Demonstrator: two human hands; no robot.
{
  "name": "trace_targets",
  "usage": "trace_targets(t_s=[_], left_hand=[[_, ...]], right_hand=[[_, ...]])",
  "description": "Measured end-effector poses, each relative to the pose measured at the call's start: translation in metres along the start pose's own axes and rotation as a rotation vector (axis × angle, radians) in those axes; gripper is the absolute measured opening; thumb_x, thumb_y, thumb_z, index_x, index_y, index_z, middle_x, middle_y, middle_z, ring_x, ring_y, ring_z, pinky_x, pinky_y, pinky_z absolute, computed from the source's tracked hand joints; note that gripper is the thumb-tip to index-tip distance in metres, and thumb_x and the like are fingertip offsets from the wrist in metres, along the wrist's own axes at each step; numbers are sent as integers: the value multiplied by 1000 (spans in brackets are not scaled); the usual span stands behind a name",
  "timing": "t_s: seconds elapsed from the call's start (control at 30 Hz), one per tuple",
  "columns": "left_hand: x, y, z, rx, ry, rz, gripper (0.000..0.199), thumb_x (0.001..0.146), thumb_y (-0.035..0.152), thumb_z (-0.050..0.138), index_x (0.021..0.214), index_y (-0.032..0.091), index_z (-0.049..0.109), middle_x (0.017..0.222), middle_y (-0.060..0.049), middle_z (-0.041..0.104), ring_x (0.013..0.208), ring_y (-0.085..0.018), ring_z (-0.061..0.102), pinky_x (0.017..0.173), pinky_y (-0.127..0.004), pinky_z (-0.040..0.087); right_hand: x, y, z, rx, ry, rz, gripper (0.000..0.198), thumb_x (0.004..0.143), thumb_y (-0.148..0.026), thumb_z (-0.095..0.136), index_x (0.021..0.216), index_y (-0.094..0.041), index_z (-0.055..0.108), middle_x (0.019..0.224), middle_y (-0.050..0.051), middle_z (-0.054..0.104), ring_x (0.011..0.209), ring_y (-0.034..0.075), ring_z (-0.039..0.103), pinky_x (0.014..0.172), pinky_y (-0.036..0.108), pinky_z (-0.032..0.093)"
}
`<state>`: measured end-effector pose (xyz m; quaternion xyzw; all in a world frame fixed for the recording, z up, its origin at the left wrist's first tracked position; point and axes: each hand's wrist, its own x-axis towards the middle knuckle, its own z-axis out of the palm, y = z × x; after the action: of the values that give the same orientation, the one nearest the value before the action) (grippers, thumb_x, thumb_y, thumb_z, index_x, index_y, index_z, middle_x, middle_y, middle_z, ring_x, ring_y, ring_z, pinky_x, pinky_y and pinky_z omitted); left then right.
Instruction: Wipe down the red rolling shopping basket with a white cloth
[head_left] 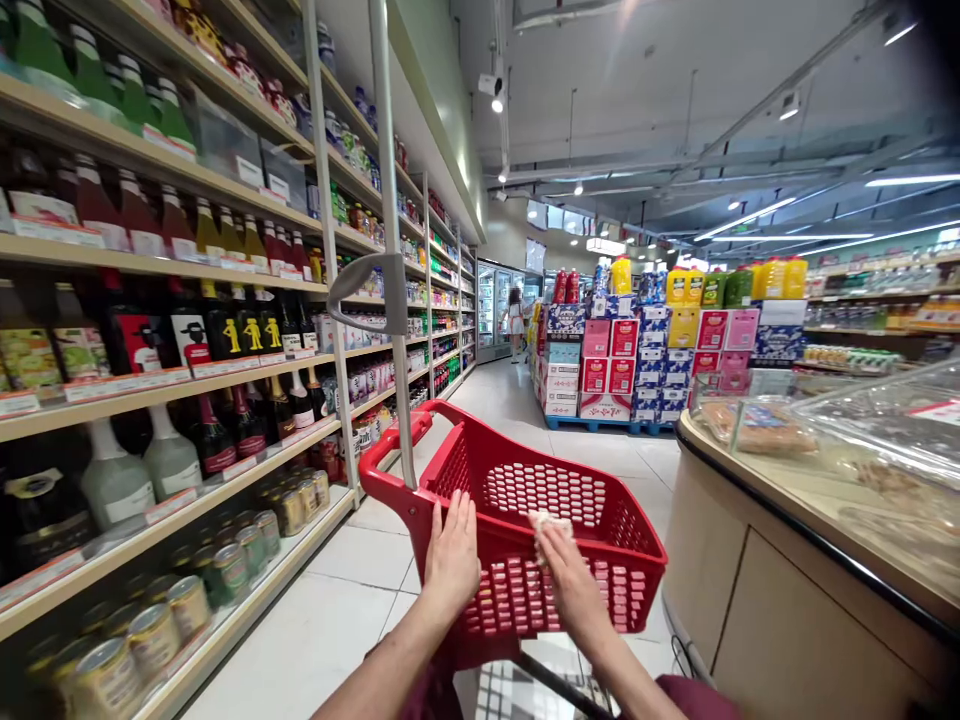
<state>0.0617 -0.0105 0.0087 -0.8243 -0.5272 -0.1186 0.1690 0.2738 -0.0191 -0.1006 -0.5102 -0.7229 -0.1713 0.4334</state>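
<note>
A red plastic shopping cart [517, 535] stands side-on right in front of me, its handle end to the left. My left hand [452, 552] lies flat against the cart's near side by the handle end, fingers straight and close together. Farther right, my right hand [571, 580] presses a crumpled whitish cloth [551, 522] to the near rim of the basket. A grey metal pole [394, 200] with a grey loop-shaped holder [371, 295] rises from the handle end. The basket's visible inside holds no goods.
Shelves of bottles and cans [247, 260] line the left side. A curved counter [739, 540] with clear-covered food stands close on the right. Stacked drink boxes [607, 365] sit on blue pallets ahead. A person [515, 320] is far down the tiled aisle [491, 385].
</note>
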Motion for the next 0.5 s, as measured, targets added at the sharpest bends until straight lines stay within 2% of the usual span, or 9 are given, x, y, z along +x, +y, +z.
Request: trace_targets(t_s=[0.07,0.17,0.23,0.37,0.43,0.5], left_hand=[[-1,2,4,13,5,18,67,68,16,38,133,5,25,143,-11,20,133,-22,8,107,-45,3],[-2,6,8,24,11,13,69,68,16,38,134,4,23,143,-11,15,133,-22,4,107,-45,2],[-2,10,10,18,4,0,69,68,18,40,134,3,22,144,-12,14,133,-23,3,107,-45,3],[-1,14,10,-1,-16,3,70,69,19,41,134,2,21,143,-13,13,133,-24,3,107,-45,4],[-1,13,11,-9,-13,28,69,70,19,41,134,3,21,143,-12,13,133,-23,3,107,-45,3],[-2,11,12,-26,-5,46,69,69,18,41,134,3,21,143,-12,13,133,-22,2,107,-45,2]], right_hand=[[-16,30,-16,-60,41,134,56,79,-5,24,130,-23,38,133,2,42,126,18,30,103,43,30],[-34,67,-36,-147,109,339,50,79,-10,28,125,-17,45,127,8,48,122,22,36,102,47,29],[-31,63,-35,-140,106,362,47,79,-12,29,123,-14,47,123,10,50,121,23,38,102,47,29],[-11,24,-18,26,-16,138,48,80,-9,29,124,-20,46,128,6,47,123,19,36,102,43,32],[-10,22,-18,59,-6,154,49,81,-9,29,126,-22,44,129,4,46,124,18,34,102,43,32],[-16,34,-24,44,53,255,48,81,-11,30,125,-23,45,128,4,47,124,19,34,102,45,32]])
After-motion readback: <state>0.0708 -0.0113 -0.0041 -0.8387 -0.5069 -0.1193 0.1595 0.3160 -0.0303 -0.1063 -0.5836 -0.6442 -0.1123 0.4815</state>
